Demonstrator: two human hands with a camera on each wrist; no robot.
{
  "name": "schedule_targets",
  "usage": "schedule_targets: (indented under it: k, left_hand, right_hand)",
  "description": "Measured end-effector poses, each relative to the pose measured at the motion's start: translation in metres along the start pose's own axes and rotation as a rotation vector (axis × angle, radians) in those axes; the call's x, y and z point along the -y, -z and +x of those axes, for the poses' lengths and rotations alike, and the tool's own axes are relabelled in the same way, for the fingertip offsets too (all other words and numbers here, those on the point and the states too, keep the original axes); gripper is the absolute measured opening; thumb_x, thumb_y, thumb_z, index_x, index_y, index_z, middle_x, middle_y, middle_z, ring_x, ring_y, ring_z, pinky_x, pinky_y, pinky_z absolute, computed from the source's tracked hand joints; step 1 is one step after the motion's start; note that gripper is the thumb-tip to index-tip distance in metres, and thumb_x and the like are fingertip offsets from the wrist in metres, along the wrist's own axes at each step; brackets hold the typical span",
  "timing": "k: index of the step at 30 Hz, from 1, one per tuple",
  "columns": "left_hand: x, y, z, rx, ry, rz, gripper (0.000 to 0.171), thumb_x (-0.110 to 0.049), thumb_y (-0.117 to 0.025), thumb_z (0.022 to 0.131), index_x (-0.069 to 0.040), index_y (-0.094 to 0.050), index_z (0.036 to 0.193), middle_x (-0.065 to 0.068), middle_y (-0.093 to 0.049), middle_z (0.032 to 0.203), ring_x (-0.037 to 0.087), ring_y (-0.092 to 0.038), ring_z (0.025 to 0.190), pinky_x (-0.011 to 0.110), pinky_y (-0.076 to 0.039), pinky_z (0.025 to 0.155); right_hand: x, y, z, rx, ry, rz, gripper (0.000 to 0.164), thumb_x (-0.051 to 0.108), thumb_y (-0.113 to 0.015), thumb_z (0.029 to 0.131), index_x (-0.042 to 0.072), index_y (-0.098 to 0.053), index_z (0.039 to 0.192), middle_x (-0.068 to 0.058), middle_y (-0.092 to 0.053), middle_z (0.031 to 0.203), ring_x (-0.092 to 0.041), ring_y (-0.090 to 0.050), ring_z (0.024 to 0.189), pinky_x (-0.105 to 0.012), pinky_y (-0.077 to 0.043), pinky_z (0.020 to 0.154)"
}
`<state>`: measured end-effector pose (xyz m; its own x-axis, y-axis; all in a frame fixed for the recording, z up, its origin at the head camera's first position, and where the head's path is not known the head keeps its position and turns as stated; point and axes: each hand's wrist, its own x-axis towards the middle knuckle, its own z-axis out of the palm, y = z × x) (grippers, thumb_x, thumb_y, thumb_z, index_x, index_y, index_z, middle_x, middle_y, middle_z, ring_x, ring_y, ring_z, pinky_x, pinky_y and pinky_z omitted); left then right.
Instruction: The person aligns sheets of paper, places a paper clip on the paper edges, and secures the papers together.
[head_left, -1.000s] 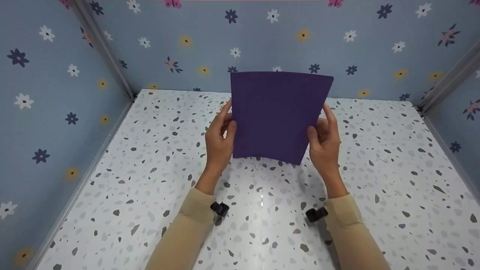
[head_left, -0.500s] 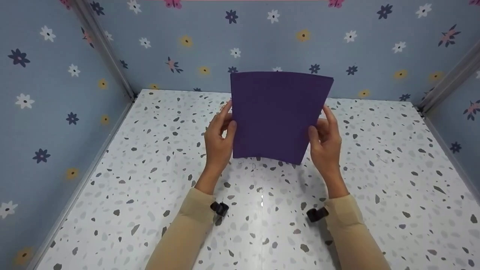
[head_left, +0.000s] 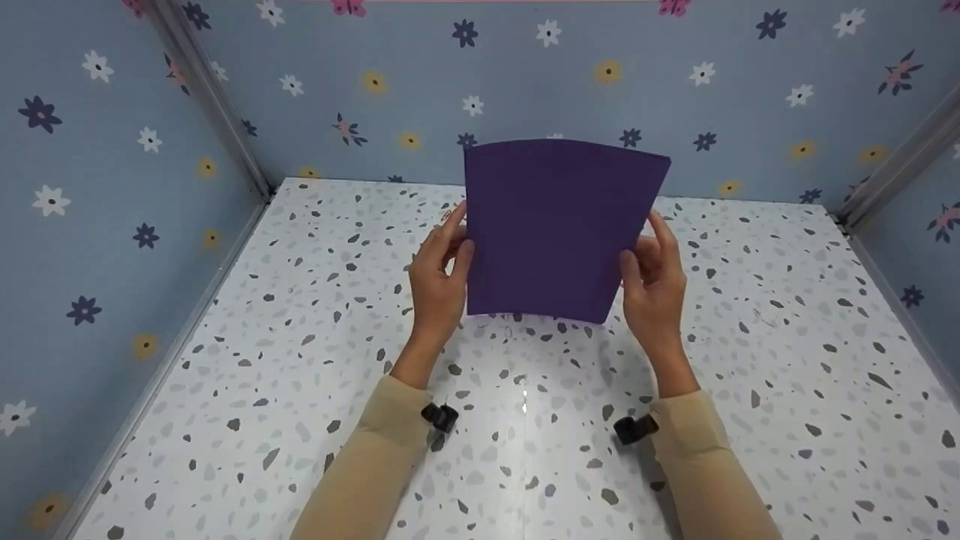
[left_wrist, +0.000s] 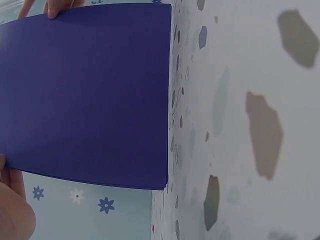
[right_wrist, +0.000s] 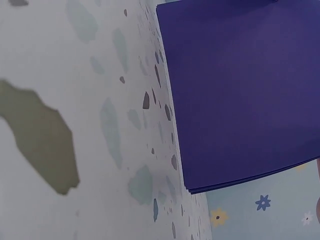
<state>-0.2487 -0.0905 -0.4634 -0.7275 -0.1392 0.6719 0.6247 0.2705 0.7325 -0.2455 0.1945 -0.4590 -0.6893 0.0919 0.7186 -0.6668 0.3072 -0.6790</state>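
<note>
A stack of purple sheets (head_left: 559, 232) stands near upright between both hands, bowed along its top edge. Layered edges show at one corner of the stack (right_wrist: 240, 100) in the right wrist view. My left hand (head_left: 439, 277) grips the left side, its thumb in front and its fingers behind. On the opposite side, my right hand (head_left: 654, 289) holds the edge the same way, with the thumb on the near face. The lower edge is close over the speckled tabletop in both wrist views. The fingers behind the sheets are partly hidden.
A white speckled table (head_left: 300, 420) spreads under the arms. Flower-patterned blue panels rise at the back (head_left: 420, 67) and both sides, with grey metal posts in the corners. Small black devices (head_left: 634, 429) sit at the sleeve cuffs.
The top edge of the purple sheets bows a little more, and its lower right corner has risen slightly. My right hand has shifted slightly to the right; the left stays nearly still.
</note>
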Motion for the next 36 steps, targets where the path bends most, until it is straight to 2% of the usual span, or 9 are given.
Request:
schedule_targets:
  k: [10, 25, 30, 36]
  left_hand:
    - [-0.0026, 0.0002, 0.0007, 0.008, 0.003, -0.006, 0.045, -0.013, -0.061, 0.11, -0.014, -0.058, 0.155, 0.006, -0.07, 0.117, 0.016, -0.067, 0.111, 0.032, -0.056, 0.101]
    - [0.0005, 0.0002, 0.0001, 0.014, 0.0, -0.028, 0.045, -0.015, -0.061, 0.11, -0.013, -0.057, 0.155, 0.006, -0.07, 0.118, 0.016, -0.067, 0.113, 0.032, -0.056, 0.102]
    - [0.0021, -0.0003, 0.0, 0.024, 0.021, -0.016, 0.048, -0.015, -0.062, 0.109, -0.015, -0.055, 0.157, 0.005, -0.07, 0.12, 0.015, -0.066, 0.114, 0.031, -0.055, 0.103]
    - [0.0027, -0.0009, -0.0001, 0.032, 0.004, 0.022, 0.049, -0.015, -0.06, 0.11, -0.016, -0.053, 0.159, 0.006, -0.07, 0.12, 0.015, -0.067, 0.114, 0.03, -0.056, 0.101]
  right_hand:
    - [0.0035, 0.0006, 0.0013, 0.0, -0.015, -0.01, 0.058, -0.004, -0.058, 0.107, 0.01, -0.044, 0.161, -0.013, -0.071, 0.106, -0.02, -0.065, 0.085, -0.021, -0.053, 0.078]
    - [-0.0001, 0.0, 0.0007, 0.0, 0.015, 0.021, 0.058, -0.005, -0.057, 0.107, 0.008, -0.043, 0.161, -0.013, -0.071, 0.106, -0.022, -0.063, 0.083, -0.022, -0.052, 0.075]
    - [-0.0005, 0.0009, 0.0004, 0.01, -0.001, 0.004, 0.059, -0.003, -0.058, 0.107, 0.011, -0.042, 0.162, -0.011, -0.071, 0.108, -0.021, -0.064, 0.086, -0.022, -0.052, 0.077]
    - [0.0014, 0.0013, 0.0001, 0.017, -0.016, 0.006, 0.059, -0.001, -0.056, 0.108, 0.012, -0.04, 0.163, -0.011, -0.071, 0.111, -0.021, -0.066, 0.089, -0.023, -0.053, 0.079]
